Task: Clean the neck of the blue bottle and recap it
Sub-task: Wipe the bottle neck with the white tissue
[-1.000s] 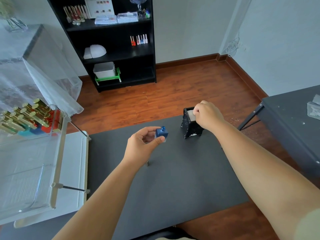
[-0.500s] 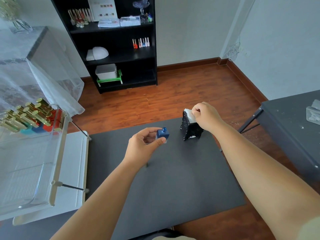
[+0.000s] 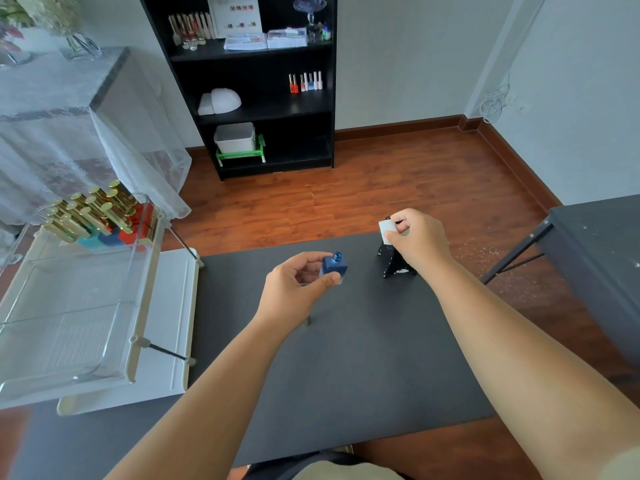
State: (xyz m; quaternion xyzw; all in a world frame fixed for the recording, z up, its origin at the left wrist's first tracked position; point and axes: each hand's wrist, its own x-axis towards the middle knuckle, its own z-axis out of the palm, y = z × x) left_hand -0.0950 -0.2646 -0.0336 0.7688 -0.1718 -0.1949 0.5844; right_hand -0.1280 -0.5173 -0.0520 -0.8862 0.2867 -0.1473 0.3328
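**Pad in one hand, open bottle in the other**

The left hand (image 3: 298,289) is curled around the bottle (image 3: 334,268), thumb along its near face and fingers behind it, holding it just above the dark surface (image 3: 346,358). The bottle stands roughly upright, long axis vertical, with the bare threaded neck (image 3: 337,255) pointing up and slightly away from the camera. No cap is on it. A small dark thing (image 3: 308,320) lies on the surface near the left wrist; it is too small to identify, though it could be the cap's brush.

The right hand (image 3: 415,240) is pinched closed on a white pad (image 3: 385,230), thumb and forefinger on its upper edge. The pad is at the mouth of the black holder (image 3: 394,265), and I cannot tell whether it is fully free of it.

The relation that matters: the neck lies to the left of the right hand, nearer the person and lower. The pad-bearing hand would probably travel leftward and down while the left hand keeps the bottle steady, perhaps tilting the neck toward it. Judging by the task, cleaning has not begun and recapping comes afterward. Since the bottle is open, tipping it too far risks a spill.
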